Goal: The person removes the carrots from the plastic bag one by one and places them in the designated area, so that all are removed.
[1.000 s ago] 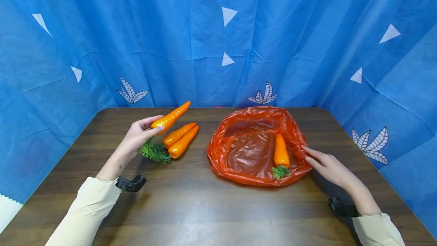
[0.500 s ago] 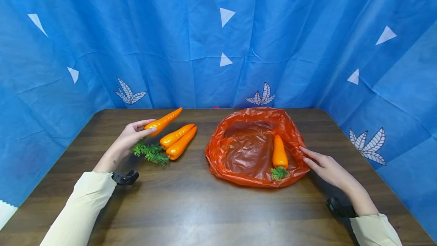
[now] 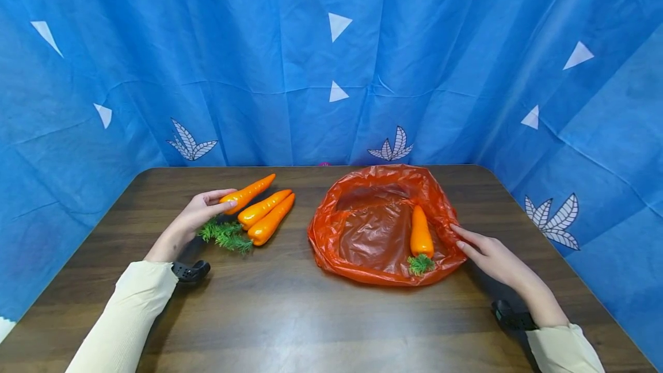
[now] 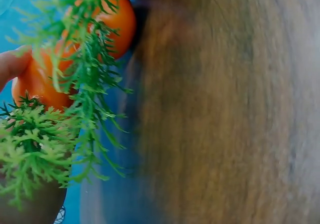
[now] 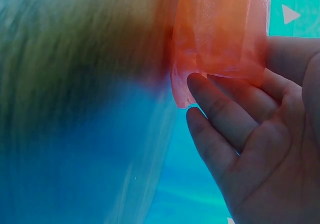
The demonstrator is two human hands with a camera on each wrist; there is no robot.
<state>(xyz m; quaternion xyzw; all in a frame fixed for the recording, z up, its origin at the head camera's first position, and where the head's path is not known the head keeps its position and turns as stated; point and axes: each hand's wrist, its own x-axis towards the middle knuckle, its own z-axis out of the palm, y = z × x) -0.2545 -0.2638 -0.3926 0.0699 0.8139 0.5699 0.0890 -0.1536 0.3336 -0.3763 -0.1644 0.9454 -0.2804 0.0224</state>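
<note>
Glossy orange tapered carrot (image 3: 250, 191) is held by left hand (image 3: 199, 212), thick end gripped between thumb and fingers, just beside two matching carrots (image 3: 271, 221). Crinkled red plastic bag (image 3: 327, 235) is touched by right hand (image 3: 492, 255); whether pinched, can't be told.

We see a blue curtain (image 3: 233, 56) hanging in soft vertical folds along the far side and round to the left and right, with horizontal creases crossing it. White triangles (image 3: 338, 25) and outlined leaf sprigs (image 3: 564, 213) are scattered over it. Before us stretches a dark brown wood-grain table (image 3: 248, 315) with rounded far corners. Light lies on its near middle as a pale sheen (image 3: 311, 327). At the near left, we notice a small white patch (image 3: 6, 328).
</note>
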